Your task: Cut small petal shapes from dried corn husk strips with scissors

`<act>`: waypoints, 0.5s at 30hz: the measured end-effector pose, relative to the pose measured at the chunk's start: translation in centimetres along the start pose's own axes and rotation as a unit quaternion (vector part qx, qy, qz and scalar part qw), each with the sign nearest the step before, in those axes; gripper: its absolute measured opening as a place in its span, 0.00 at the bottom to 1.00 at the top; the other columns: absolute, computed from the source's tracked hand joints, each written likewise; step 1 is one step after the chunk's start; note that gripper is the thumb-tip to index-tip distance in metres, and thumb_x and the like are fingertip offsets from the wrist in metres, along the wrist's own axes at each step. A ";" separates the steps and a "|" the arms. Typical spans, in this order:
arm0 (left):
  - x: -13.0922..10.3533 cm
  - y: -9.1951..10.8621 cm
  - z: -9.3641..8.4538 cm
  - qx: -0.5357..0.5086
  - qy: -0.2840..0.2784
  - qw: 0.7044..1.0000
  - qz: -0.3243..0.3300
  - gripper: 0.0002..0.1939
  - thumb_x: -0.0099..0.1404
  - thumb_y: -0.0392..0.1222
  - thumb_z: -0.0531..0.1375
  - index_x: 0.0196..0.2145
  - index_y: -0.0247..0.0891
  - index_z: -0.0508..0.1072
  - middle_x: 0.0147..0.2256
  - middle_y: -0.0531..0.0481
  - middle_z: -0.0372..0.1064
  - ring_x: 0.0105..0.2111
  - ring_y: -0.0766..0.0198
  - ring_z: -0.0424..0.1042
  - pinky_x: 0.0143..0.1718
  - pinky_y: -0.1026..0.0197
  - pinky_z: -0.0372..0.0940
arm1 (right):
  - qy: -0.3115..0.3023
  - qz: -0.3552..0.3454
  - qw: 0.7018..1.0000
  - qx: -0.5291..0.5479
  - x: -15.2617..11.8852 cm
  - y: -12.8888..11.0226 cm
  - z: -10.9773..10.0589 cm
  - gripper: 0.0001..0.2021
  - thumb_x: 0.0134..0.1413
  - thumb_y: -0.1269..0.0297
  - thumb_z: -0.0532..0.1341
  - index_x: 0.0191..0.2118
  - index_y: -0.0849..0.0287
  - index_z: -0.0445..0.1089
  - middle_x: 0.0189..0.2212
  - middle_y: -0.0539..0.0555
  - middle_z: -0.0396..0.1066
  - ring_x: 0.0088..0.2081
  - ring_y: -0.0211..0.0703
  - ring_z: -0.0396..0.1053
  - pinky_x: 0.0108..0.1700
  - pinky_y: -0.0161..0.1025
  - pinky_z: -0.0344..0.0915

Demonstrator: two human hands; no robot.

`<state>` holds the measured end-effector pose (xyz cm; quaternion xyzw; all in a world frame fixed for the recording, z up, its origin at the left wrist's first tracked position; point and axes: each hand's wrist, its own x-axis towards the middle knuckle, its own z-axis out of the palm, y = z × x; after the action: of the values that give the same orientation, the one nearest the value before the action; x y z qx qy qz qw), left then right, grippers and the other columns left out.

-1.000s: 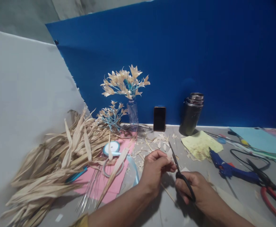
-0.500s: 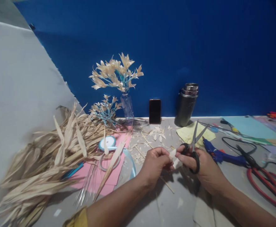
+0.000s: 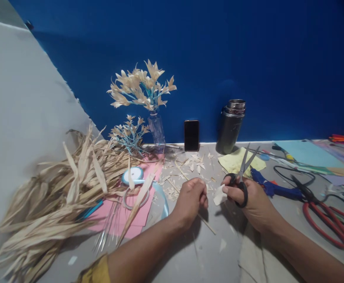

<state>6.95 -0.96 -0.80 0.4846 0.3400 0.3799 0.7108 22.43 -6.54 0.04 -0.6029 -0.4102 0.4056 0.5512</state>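
Note:
Black-handled scissors point(image 3: 242, 177) sit in my right hand point(image 3: 250, 198), blades parted and pointing up. The same hand pinches a pale piece of husk point(image 3: 219, 195) between thumb and finger. My left hand point(image 3: 192, 198) is closed above the table, to the left of that piece; whatever its fingertips hold, if anything, is too small to make out. Small pale scraps point(image 3: 198, 164) lie beyond my hands. A heap of dry husks point(image 3: 80, 177) is at the left, beside pink paper point(image 3: 139, 218) and a ribbon spool point(image 3: 132, 175).
Husk flowers point(image 3: 144, 86) stand in a clear bottle point(image 3: 157, 131). Behind are a phone point(image 3: 191, 135) and a dark flask point(image 3: 230, 127). At the right lie yellow paper point(image 3: 236, 163), a blue glue gun point(image 3: 278, 188), red-handled shears point(image 3: 325, 224) and coloured sheets point(image 3: 310, 155).
My hands have moved apart. The pale husk piece that was between them is now in my right fingers only, and my left fingers have curled in. The view has shifted slightly.

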 end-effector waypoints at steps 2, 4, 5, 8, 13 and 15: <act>-0.2 0.1 0.0 0.021 0.010 0.999 0.030 0.04 0.53 0.35 0.60 0.30 0.39 0.69 0.22 0.53 0.67 0.22 0.68 0.66 0.25 0.66 0.60 | 0.013 0.002 1.000 -0.018 0.0 -0.2 0.0 0.13 0.41 0.57 0.68 0.33 0.59 0.70 0.21 0.46 0.64 0.23 0.38 0.57 0.27 0.36 0.55; -0.3 0.2 0.0 0.022 0.000 1.000 0.012 0.10 0.50 0.33 0.58 0.33 0.39 0.71 0.23 0.53 0.69 0.19 0.68 0.67 0.22 0.66 0.59 | 0.027 0.003 0.999 -0.036 -0.1 -0.4 0.1 0.13 0.40 0.57 0.68 0.32 0.59 0.70 0.19 0.45 0.62 0.22 0.38 0.57 0.26 0.36 0.55; -0.3 0.2 0.0 0.020 -0.005 1.000 -0.006 0.09 0.50 0.33 0.56 0.32 0.38 0.71 0.21 0.54 0.67 0.16 0.69 0.65 0.20 0.66 0.57 | 0.031 0.004 0.999 -0.042 -0.1 -0.5 0.2 0.12 0.40 0.57 0.67 0.32 0.58 0.70 0.19 0.45 0.62 0.22 0.38 0.57 0.26 0.36 0.55; -0.2 0.0 -0.2 0.013 -0.007 0.999 -0.035 0.07 0.51 0.34 0.54 0.28 0.36 0.72 0.18 0.55 0.65 0.11 0.71 0.60 0.16 0.67 0.51 | 0.039 0.006 0.998 -0.053 -0.2 -0.8 0.3 0.12 0.40 0.57 0.67 0.31 0.58 0.70 0.19 0.46 0.62 0.22 0.39 0.57 0.25 0.37 0.56; 0.0 0.0 0.0 -0.011 -0.044 0.998 -0.047 0.08 0.55 0.37 0.59 0.34 0.34 0.73 0.24 0.50 0.73 0.13 0.70 0.66 0.18 0.66 0.56 | 0.039 -0.003 0.998 -0.059 -0.3 -1.2 0.3 0.12 0.40 0.58 0.66 0.30 0.58 0.70 0.19 0.47 0.64 0.23 0.40 0.60 0.26 0.37 0.59; -0.1 0.2 0.1 -0.019 -0.051 0.997 -0.045 0.10 0.55 0.40 0.63 0.35 0.33 0.73 0.28 0.46 0.76 0.15 0.67 0.69 0.21 0.65 0.60 | 0.035 -0.004 0.998 -0.054 -0.2 -1.2 0.2 0.11 0.41 0.57 0.66 0.31 0.58 0.70 0.19 0.48 0.65 0.24 0.41 0.61 0.26 0.38 0.60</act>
<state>6.94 -1.00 -0.58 0.4739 0.3170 0.3286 0.7529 22.08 -6.61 1.23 -0.6439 -0.4142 0.3593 0.5335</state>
